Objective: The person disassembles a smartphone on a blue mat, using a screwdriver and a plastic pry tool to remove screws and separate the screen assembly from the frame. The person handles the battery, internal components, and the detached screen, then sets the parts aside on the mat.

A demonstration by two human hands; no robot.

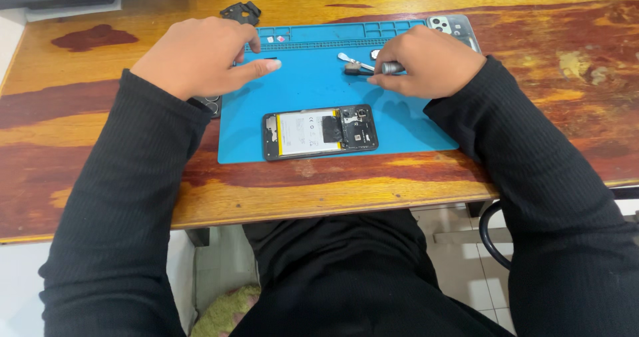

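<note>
An opened phone point(320, 132) with its back cover off lies on a blue repair mat point(306, 87), showing a white battery and dark circuit boards. My left hand point(200, 57) rests at the mat's upper left edge, its fingers stretched toward a small dark part point(269, 58). My right hand point(429, 62) is curled around a grey metal screwdriver handle point(391, 66) at the mat's upper right. A silver tweezer-like tool point(351, 60) lies just left of that hand.
A phone back cover point(454, 26) with camera cut-outs lies at the mat's top right corner. A black plastic piece point(241, 12) sits behind the mat. The mat's far edge has small tray compartments point(346, 32). The wooden table's point(546, 50) front edge is close to my body.
</note>
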